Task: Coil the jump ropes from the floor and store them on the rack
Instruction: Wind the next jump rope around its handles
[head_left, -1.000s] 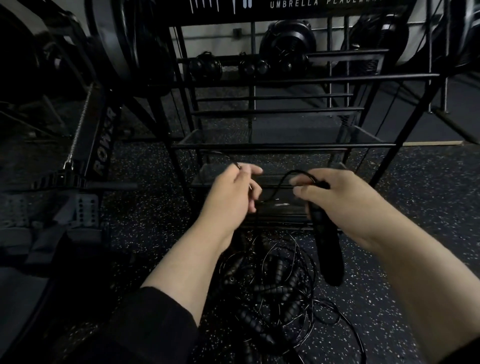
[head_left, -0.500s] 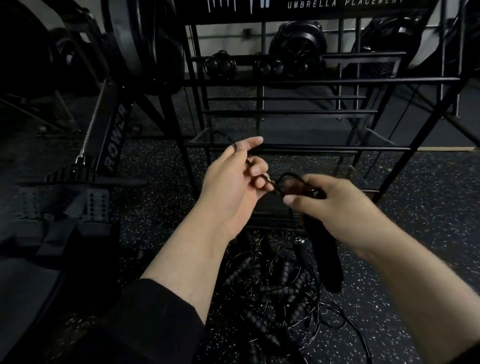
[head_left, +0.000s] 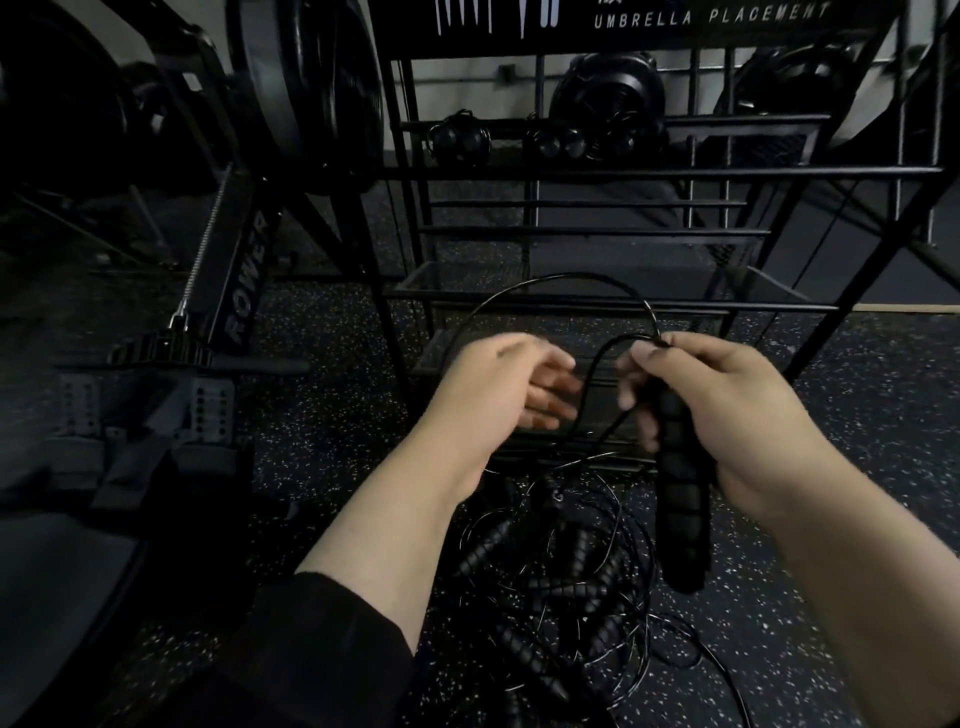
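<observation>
1. Head view: the right hand is clenched round the upper end of a ribbed black handle, which hangs down out of the fist, and its fingertips pinch the thin black cord where the cord leaves the handle; from there one loop arcs up in front of the rack and curves down toward the left hand
2. The left hand sits just beside the right, fingers straight and loose; it looks released, though whether the cord touches its far side is hidden
3. Handling, as a judgement: the cord looks light, springy and smooth, holding an arc rather than falling limp, so coils will likely want to spring open and slip; the ribbed handle looks like foam, soft and grippy, and is the sound place to hold; fresh loops are best pinched against its top
4. Below the hands, the pile of ropes lies tangled on the speckled floor, close before the rack's lowest shelf
5. Count: one handle in hand; some six or seven ribbed handles show in the pile, so perhaps three or four ropes, but the overlapping cords cannot be counted surely; one rack, several tiers; a rower stands to its left
</observation>
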